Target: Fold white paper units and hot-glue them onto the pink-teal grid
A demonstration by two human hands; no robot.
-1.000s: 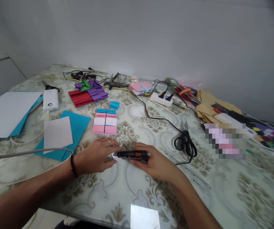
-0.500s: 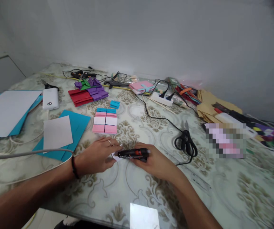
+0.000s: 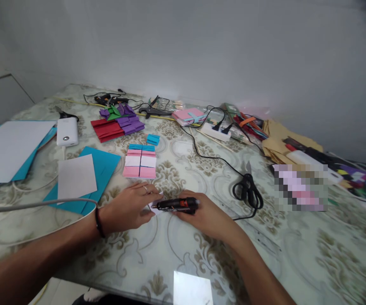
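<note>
My right hand [image 3: 205, 214] grips a black hot glue gun [image 3: 176, 205], its nozzle pointing left. Under the nozzle is a small piece of white paper [image 3: 156, 207], held near the tabletop between the fingers and thumb of my left hand [image 3: 135, 205]. The hand covers part of that paper, and I cannot tell whether the nozzle touches it. Just beyond my left hand lie folded pink, white and blue paper strips [image 3: 140, 162] in two columns. A small folded blue paper piece [image 3: 153, 139] sits behind them.
Black scissors [image 3: 248, 188] lie right of my right hand, beside the cord. A white power strip [image 3: 216, 132] stands farther back. Blue sheets [image 3: 106, 163] and a white power bank [image 3: 67, 131] are at left. Red folded paper [image 3: 106, 129] lies behind. A clear ruler [image 3: 265, 241] lies at right.
</note>
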